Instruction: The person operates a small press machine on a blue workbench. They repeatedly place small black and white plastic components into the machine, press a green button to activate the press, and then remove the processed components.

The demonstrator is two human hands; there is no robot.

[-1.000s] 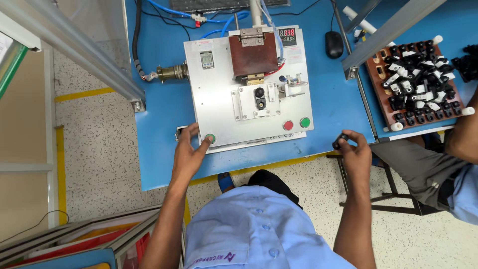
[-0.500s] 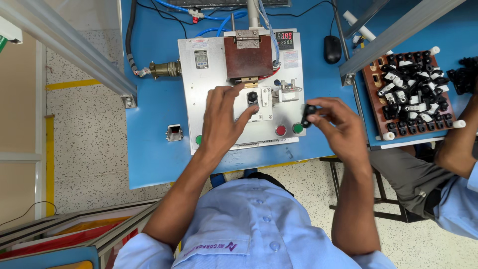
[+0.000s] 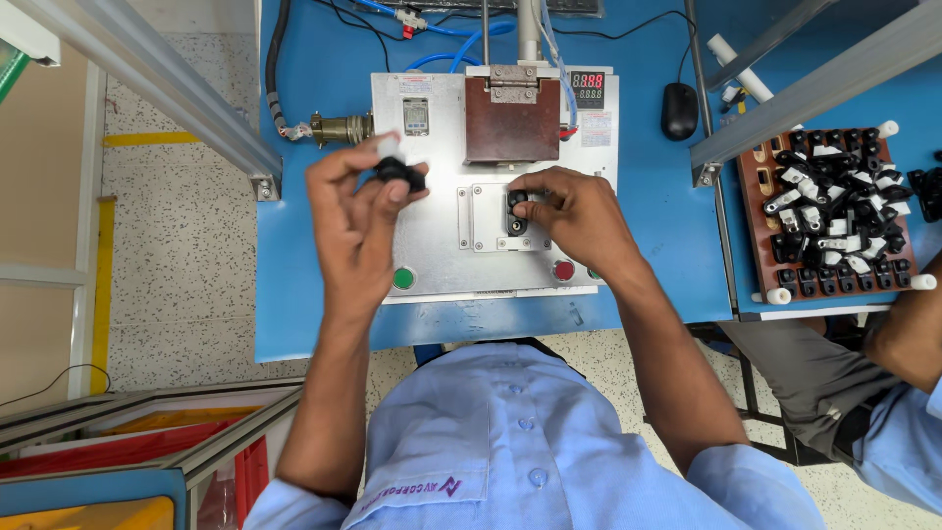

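Note:
My left hand [image 3: 358, 211] is raised over the left part of the grey machine plate [image 3: 442, 245] and pinches a small black and white part [image 3: 397, 172] between its fingertips. My right hand [image 3: 574, 216] rests on the small fixture [image 3: 500, 218] at the plate's middle, its fingers pressing a black part [image 3: 517, 209] into the fixture's seat. A brown hinged block [image 3: 513, 118] stands just behind the fixture.
A green button [image 3: 403, 279] and a red button [image 3: 563, 270] sit at the plate's front edge. A brown tray [image 3: 829, 221] of several black and white parts lies at the right, with another person's arm [image 3: 908, 344] beside it. A black mouse [image 3: 679, 111] lies behind.
My left hand has lifted away from the fixture to the left with a small part in it. My right hand has moved left onto the fixture with a black part.

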